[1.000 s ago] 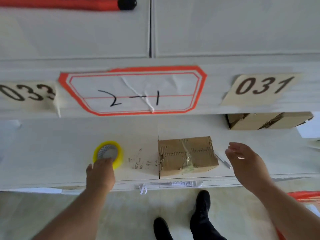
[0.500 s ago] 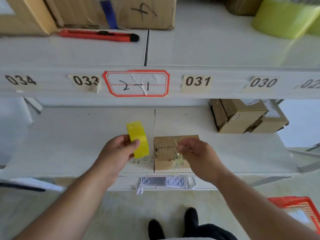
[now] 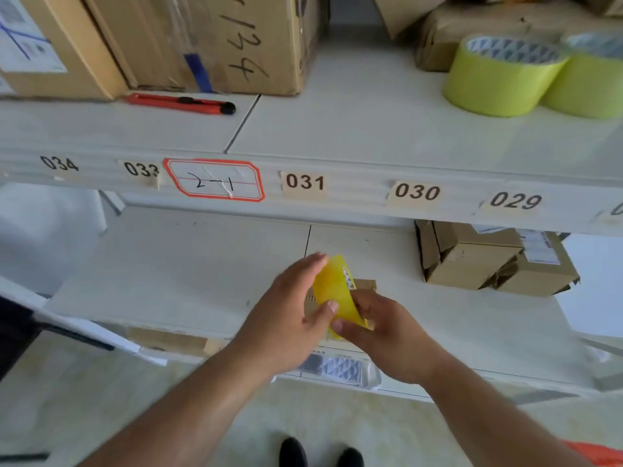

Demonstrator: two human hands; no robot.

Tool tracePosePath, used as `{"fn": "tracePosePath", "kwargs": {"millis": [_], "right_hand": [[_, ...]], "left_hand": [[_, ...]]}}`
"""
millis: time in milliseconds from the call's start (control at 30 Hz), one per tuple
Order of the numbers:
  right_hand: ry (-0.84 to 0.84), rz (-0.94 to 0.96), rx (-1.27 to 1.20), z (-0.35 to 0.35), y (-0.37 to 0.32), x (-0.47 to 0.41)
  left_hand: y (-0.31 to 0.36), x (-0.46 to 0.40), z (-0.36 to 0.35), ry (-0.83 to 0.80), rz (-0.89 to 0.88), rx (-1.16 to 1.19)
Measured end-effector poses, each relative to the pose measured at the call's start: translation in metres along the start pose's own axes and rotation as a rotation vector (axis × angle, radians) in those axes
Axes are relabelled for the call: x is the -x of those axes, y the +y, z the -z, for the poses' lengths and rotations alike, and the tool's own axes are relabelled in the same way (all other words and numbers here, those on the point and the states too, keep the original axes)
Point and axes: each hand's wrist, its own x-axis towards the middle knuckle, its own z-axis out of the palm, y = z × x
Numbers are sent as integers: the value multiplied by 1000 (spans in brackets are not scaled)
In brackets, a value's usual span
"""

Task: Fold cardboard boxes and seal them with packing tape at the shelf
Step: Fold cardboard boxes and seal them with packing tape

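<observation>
A yellow roll of packing tape stands on edge between my two hands, just above the lower white shelf. My left hand grips the roll, thumb on its near side and fingers over its top. My right hand pinches the roll's lower edge with thumb and fingers. A small brown cardboard box lies on the shelf right behind the hands; only a corner of it shows.
Two brown boxes sit at the back right of the lower shelf. The upper shelf carries large cartons, a red utility knife and two green tape rolls. My shoes stand below.
My left hand picked the yellow roll off the shelf and brought it right, over the small box. My right hand moved from the box onto the roll. The view tilted up.
</observation>
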Motion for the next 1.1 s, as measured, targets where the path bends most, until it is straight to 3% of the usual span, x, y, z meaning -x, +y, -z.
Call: {"fn": "tracePosePath", "kwargs": {"millis": [167, 467, 667, 800, 967, 1100], "right_hand": [[-20, 22, 1, 14, 8, 10], [-174, 54, 260, 43, 8, 15], [-136, -116, 274, 51, -3, 8], [-29, -177, 591, 54, -1, 0], [-17, -215, 745, 52, -19, -9], [-68, -181, 965, 49, -27, -28]], "left_hand": [[14, 7, -17, 107, -79, -169], [15, -20, -8, -23, 200, 131], [13, 3, -24, 186, -96, -122], [19, 18, -34, 272, -182, -157], [6, -1, -28, 182, 449, 587], [-5, -6, -26, 129, 506, 664]]}}
